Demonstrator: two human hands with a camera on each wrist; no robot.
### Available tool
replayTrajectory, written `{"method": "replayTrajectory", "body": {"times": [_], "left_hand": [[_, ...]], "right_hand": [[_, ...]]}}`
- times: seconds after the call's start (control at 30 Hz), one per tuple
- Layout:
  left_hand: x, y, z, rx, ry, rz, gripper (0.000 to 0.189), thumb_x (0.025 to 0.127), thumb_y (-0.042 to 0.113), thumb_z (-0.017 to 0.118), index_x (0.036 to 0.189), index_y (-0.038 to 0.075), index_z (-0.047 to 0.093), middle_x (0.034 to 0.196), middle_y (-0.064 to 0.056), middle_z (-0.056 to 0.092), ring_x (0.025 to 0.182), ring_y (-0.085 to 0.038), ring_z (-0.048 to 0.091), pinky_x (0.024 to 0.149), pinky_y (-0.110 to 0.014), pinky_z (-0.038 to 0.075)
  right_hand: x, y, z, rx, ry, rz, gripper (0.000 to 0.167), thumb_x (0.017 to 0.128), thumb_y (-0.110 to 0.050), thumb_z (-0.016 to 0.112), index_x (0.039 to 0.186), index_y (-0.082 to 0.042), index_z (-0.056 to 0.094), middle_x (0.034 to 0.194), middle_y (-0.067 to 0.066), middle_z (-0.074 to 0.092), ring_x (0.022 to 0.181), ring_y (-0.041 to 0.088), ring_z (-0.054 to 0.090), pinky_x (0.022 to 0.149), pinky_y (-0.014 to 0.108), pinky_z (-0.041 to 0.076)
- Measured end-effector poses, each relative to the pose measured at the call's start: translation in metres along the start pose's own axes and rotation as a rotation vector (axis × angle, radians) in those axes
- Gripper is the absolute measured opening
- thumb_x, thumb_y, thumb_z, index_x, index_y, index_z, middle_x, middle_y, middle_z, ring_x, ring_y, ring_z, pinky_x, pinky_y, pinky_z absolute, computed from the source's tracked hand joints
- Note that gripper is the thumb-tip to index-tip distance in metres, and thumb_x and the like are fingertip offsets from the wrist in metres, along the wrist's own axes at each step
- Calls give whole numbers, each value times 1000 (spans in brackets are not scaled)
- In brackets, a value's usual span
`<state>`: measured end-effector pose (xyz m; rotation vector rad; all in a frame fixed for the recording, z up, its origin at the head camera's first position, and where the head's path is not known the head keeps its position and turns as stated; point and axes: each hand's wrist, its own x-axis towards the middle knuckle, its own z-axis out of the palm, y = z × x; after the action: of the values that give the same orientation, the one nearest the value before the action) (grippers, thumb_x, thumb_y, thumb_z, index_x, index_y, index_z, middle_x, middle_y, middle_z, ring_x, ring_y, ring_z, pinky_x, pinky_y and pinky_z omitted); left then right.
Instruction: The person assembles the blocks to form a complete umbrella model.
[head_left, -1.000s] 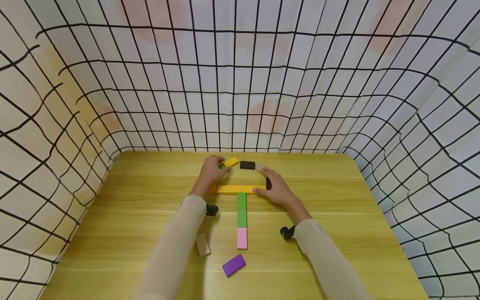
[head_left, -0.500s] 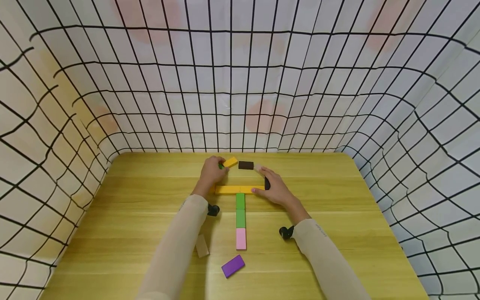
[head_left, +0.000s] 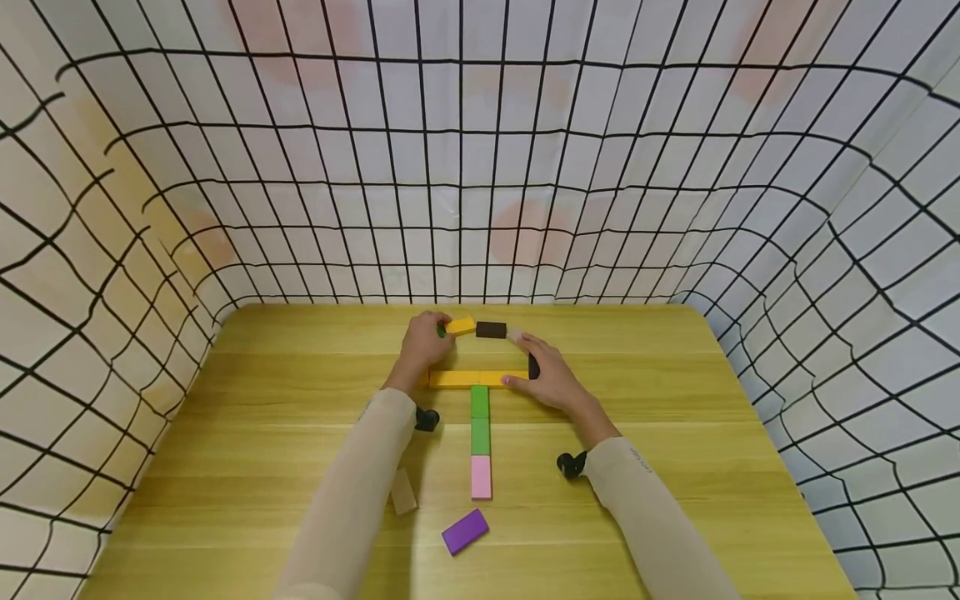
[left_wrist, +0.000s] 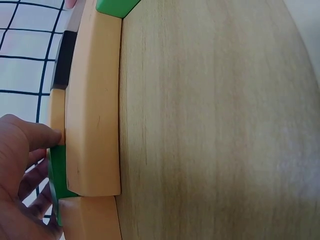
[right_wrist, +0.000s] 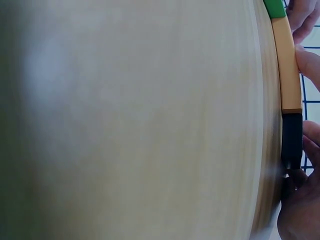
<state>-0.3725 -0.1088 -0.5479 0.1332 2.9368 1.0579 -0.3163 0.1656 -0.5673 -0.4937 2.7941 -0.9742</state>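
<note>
Near the back of the table, my left hand [head_left: 422, 343] pinches the left end of a yellow block [head_left: 461, 326], thumb in front and fingers behind. A green block [left_wrist: 57, 172] adjoins that end, mostly hidden by the hand in the head view. Right of the yellow block lie a dark block [head_left: 491, 330] and a pale block [head_left: 513, 334]. My right hand [head_left: 551, 375] is spread: fingertips touch the pale block, the thumb rests by the front yellow row [head_left: 453, 379]. A black block [head_left: 534, 367] stands between thumb and fingers.
A column of two green blocks [head_left: 480, 419] and a pink block [head_left: 481, 477] runs from the yellow row toward me. A purple block [head_left: 465, 532] and a beige block [head_left: 403, 492] lie loose in front. Black wire mesh [head_left: 480, 200] encloses the back and sides.
The back yellow block has turned to lie straighter, its right end nearer the dark block. My right hand stays in nearly the same place; the view has shifted slightly.
</note>
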Motion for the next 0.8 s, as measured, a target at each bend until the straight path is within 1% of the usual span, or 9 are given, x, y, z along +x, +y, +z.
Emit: {"method": "replayTrajectory", "body": {"times": [0.13,0.33,0.53,0.7,0.8], "left_hand": [[0,0,0,2,-9,-1,37,96,16,66,132,7,68,127,-15,63,121,-34,56,105,-45,51],[-2,-1,0,-7,-16,18,38,96,13,64,134,7,67,129,-16,63,125,-36,54,105,-46,51],[-4,0,-1,-14,-21,27,39,97,12,63,135,6,66,129,-17,63,123,-37,55,102,-46,52],[-4,0,-1,-10,-22,23,39,97,12,63,135,6,66,130,-17,63,124,-36,54,103,-45,52],[-4,1,-1,1,-20,20,39,97,14,65,136,7,65,129,-16,63,122,-36,55,103,-45,52]], "right_hand": [[0,0,0,4,-4,2,94,90,-56,73,164,-16,30,172,5,22,157,38,20,124,63,24],[0,0,1,-18,-12,11,94,91,-59,71,164,-18,29,173,4,20,158,37,19,125,63,23],[-1,0,0,-11,-12,11,95,91,-58,72,164,-16,29,173,5,20,158,38,18,125,63,23],[0,0,1,-10,-8,6,95,90,-57,72,164,-16,29,172,5,21,158,38,19,125,63,23],[0,0,1,-5,-6,8,95,90,-58,72,164,-16,29,172,5,21,157,37,19,125,63,23]]}}
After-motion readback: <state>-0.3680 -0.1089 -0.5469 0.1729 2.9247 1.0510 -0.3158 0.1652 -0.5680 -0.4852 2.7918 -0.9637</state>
